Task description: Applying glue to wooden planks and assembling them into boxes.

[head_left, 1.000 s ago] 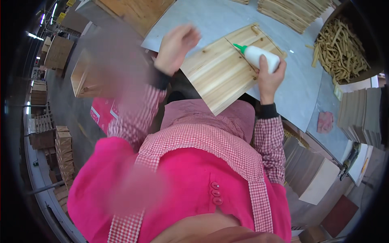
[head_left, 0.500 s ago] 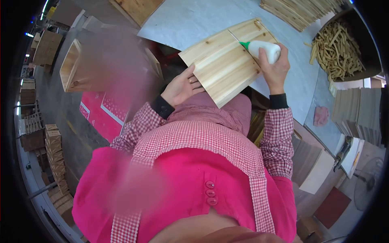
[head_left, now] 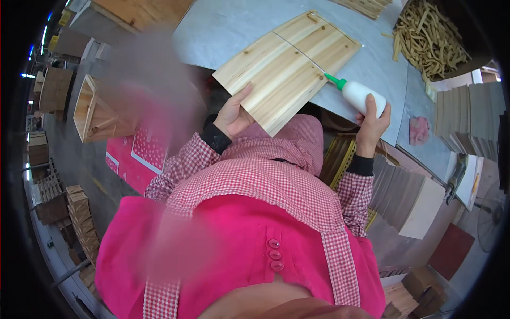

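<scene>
A pale, knotty wooden panel (head_left: 287,69) rests tilted across my lap and the table edge. My left hand (head_left: 235,116) grips its near left edge, thumb on top and fingers underneath. A thin groove (head_left: 294,45) crosses the panel, with a whitish line along it. In my right hand (head_left: 373,127) is a white squeeze bottle (head_left: 361,97) with a green nozzle. The nozzle tip is at the groove's right end, by the panel's right edge. Some fingers of my right hand are hidden behind the bottle.
A grey-white table (head_left: 223,24) spreads beyond the panel. On the right stand a bin of curled wood strips (head_left: 427,40), a pink cloth (head_left: 418,130) and stacked boards (head_left: 451,114). A wooden box (head_left: 101,114) stands at left beside a pink printed carton (head_left: 147,146).
The bottle's nozzle has travelled along the groove from its middle to the right end. My right hand has come lower and nearer. The panel appears farther left and up in the view.
</scene>
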`<state>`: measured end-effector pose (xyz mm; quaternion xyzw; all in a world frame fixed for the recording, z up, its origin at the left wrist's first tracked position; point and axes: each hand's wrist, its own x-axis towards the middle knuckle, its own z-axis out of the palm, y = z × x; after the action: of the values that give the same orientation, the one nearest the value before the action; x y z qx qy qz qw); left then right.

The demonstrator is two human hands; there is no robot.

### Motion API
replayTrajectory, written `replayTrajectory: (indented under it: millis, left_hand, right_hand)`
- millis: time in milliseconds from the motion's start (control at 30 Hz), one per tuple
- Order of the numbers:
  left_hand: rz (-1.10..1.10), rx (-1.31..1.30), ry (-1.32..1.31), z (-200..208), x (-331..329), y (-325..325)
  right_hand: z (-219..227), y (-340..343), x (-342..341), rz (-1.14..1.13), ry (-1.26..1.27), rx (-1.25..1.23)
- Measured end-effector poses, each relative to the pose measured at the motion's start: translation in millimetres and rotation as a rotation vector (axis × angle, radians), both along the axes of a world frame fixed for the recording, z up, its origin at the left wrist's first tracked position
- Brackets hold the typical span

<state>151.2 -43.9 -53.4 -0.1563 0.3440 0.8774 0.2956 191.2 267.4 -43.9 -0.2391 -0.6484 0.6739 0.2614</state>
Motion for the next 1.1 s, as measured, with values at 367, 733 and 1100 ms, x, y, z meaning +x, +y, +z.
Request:
replayTrajectory:
  millis: [367, 733, 1100]
  left_hand:
    - [0.015, 0.073, 0.028, 10, -5, 0]
    - [0.031, 0.009, 0.019, 6, -4, -3]
    - [0.016, 0.096, 0.068, 9, -14, 3]
  right_hand:
    - [4, 33, -53, -0.272, 0.229, -0.202]
    - [0, 58, -87, -0.322, 0.094, -0.005]
    - [18, 9, -23, -0.076, 0.098, -0.062]
